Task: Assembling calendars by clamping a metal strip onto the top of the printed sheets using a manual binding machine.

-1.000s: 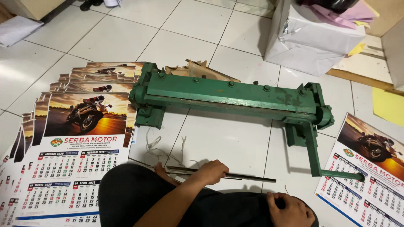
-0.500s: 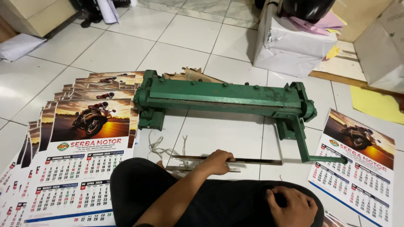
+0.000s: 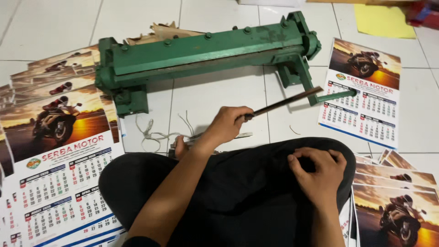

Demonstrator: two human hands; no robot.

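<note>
The left hand [image 3: 226, 126] had its fingers [image 3: 242, 112] curled shut around one end of a thin dark metal strip [image 3: 286, 101], which slanted up to the right, lifted off the tiled floor [image 3: 219, 96], its far end near the handle of the green bending machine [image 3: 206, 52]. The right hand [image 3: 318, 171] rested on the black-clothed lap, fingers loosely bent, holding nothing. Another pale strip [image 3: 215, 137] lay on the floor just below the left hand. Calendar sheets [image 3: 363, 93] lay at both sides.
</note>
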